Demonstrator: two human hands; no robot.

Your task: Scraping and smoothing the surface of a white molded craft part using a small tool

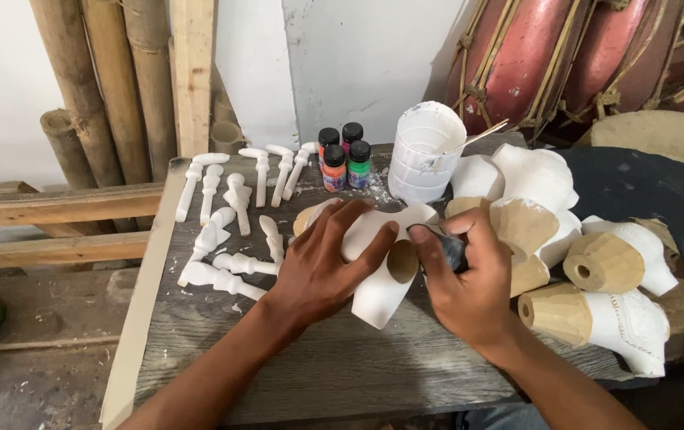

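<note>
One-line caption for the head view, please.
Left hand steadies a white-painted carved figure on a wooden table; right hand rubs it with a dark pad.

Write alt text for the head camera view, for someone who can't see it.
Two bare hands work on a white-painted carved wooden figure on a grey plank table: the left hand presses it flat, the right hand holds a small dark object against it. White spindle-shaped pieces, paint bottles, a white cup and similar figures surround them.
</note>
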